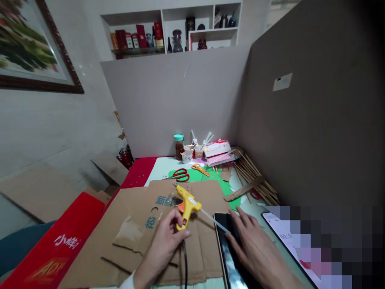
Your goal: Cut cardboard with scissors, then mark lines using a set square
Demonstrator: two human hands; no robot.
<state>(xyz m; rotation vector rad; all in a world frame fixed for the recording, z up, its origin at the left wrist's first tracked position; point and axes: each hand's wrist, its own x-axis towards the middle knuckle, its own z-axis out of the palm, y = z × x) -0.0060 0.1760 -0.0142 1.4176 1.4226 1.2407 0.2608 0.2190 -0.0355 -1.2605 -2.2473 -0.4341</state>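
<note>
My left hand point(168, 230) is closed on the lower end of the handle of a yellow glue gun point(189, 202). Its nozzle points to the far left, and a black cord runs down from the handle. A long translucent glue stick point(212, 218) sticks out of its back. My right hand point(251, 235) has its fingers stretched out over a black tablet point(225, 257), its thumb close to the stick's free end; whether it touches is unclear. Under the gun lies a sheet of brown cardboard point(129, 212) with blue print and cut slots.
Red-handled scissors point(181, 175) and orange scissors point(201, 170) lie behind the cardboard. Paper cups point(187, 155), a jar with a teal lid point(179, 147) and bundled wooden sticks point(257, 176) stand or lie farther back. Grey panels point(180, 104) border the table. A phone point(285, 241) lies at right.
</note>
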